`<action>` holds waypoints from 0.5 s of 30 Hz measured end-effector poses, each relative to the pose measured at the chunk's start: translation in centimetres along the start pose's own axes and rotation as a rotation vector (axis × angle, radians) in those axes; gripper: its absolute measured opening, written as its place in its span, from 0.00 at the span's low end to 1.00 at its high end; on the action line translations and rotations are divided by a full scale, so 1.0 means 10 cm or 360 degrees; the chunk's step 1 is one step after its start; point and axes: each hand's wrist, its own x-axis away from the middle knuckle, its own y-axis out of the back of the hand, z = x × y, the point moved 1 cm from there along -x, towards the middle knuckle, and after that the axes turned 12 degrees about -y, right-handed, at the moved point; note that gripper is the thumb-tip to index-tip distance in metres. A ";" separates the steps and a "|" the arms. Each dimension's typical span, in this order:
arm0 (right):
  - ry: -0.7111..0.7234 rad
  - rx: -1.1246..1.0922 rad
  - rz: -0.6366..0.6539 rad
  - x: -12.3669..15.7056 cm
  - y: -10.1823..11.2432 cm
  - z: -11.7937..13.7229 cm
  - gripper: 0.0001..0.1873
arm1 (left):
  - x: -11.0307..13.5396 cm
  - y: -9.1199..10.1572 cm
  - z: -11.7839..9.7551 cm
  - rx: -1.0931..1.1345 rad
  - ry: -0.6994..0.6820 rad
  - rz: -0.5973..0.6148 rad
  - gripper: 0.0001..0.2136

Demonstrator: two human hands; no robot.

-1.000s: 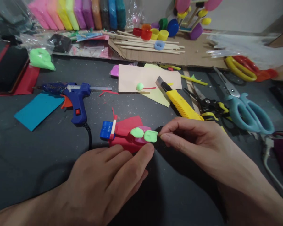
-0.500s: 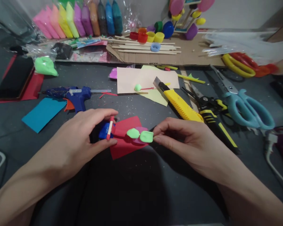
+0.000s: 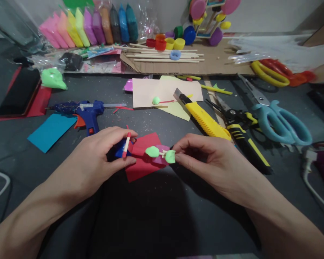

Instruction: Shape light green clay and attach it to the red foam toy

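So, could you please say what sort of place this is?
Probably a craft workspace, judging by the blue glue gun, the yellow utility knife and the row of colourful packs, perhaps modelling clay, at the back.

Blue block (image 3: pixel 120 149) partly hidden by left hand (image 3: pixel 95 156). Glue gun (image 3: pixel 93 113) label (image 3: pixel 88 105) too small to read. White cable (image 3: pixel 6 181) runs off left edge; pink ball (image 3: pixel 231 5) cropped at top.
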 end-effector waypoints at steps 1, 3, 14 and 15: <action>-0.0009 -0.0001 -0.0006 0.00 0.00 0.00 0.08 | 0.00 0.00 0.00 -0.0008 -0.0015 -0.0010 0.15; -0.0016 0.0018 -0.0022 0.01 0.00 -0.01 0.08 | 0.01 -0.01 0.00 -0.0023 -0.0033 -0.0024 0.14; 0.0286 0.0121 -0.0203 0.09 0.10 -0.03 0.10 | 0.02 -0.03 0.00 -0.0009 0.0018 -0.0018 0.16; 0.0411 0.0186 -0.0218 0.09 0.10 -0.01 0.11 | 0.02 -0.03 0.00 -0.0005 0.0015 -0.0018 0.16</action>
